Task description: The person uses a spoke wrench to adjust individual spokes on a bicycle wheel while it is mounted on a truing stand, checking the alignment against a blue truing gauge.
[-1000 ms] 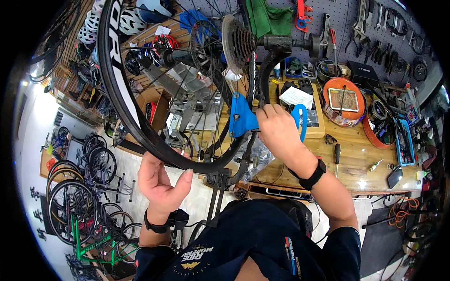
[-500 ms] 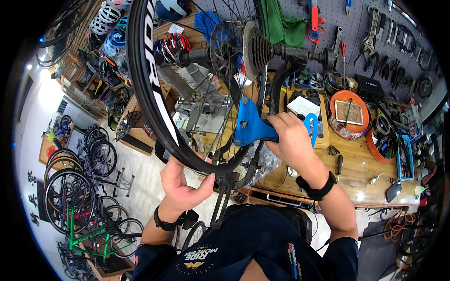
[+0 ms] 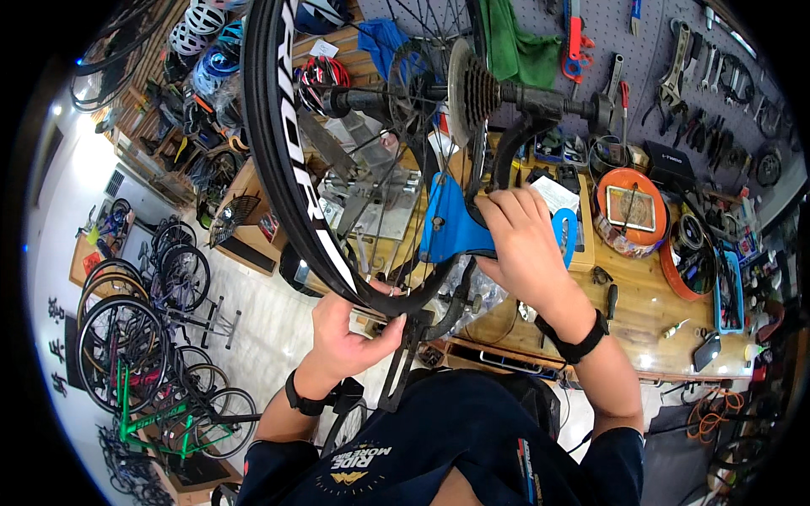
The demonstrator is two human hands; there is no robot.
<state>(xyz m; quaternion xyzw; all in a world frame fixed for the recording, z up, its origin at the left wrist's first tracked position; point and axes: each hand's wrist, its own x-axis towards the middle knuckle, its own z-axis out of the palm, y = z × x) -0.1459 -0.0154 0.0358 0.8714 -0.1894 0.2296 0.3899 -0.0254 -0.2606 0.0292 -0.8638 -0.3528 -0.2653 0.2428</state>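
A bicycle wheel (image 3: 310,215) with a dark rim, white lettering and a cassette (image 3: 474,93) stands mounted upright in a black truing stand (image 3: 516,156). My left hand (image 3: 346,337) is closed around the wheel's near lower edge, thumb on the outside, fingers reaching behind toward the spokes. Whether those fingers also hold a small tool is hidden. A flat blue tool (image 3: 447,221) with a slotted end crosses the stand beside the spokes. My right hand (image 3: 525,240) is wrapped over its middle, the fingertips partly out of sight.
The wooden workbench (image 3: 540,325) carries an orange round tray (image 3: 620,181), a blue basket (image 3: 728,291) and a screwdriver (image 3: 612,302). Wrenches (image 3: 671,67) and pliers hang on the pegboard. Helmets (image 3: 207,42) are at upper left, parked bicycles (image 3: 122,341) on the left.
The wheel has turned, its white lettering sliding down toward my left hand. That hand has shifted slightly right along the wheel edge. My right hand stays on the blue tool.
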